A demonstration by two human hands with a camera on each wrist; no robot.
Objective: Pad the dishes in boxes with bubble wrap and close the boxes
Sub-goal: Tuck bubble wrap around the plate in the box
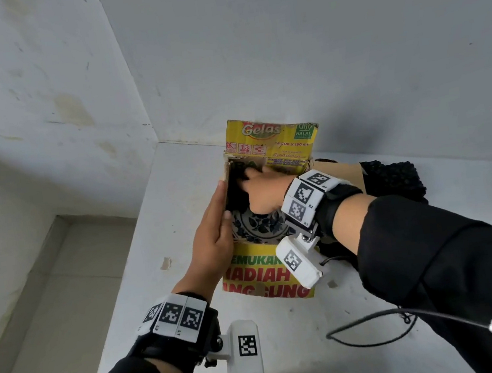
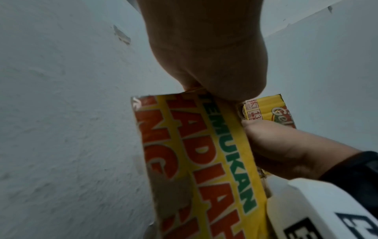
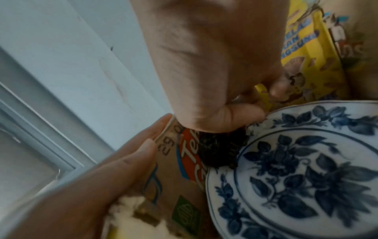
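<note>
Right hand (image 1: 265,191) fingertips are hidden inside the box (image 1: 266,272), gripping black bubble wrap (image 3: 222,150) beside the plate (image 3: 306,169). Left hand (image 1: 214,239), fingers straight, presses the box's left wall.

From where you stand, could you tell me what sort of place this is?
Probably a plain home or storage corner: stained white walls, a white ledge, and a reused yellow drink box holding a blue-patterned plate.

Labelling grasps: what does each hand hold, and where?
Right hand grips black bubble wrap by its upper end inside the box. Left hand lies flat against the box's side flap, gripping nothing.
</note>
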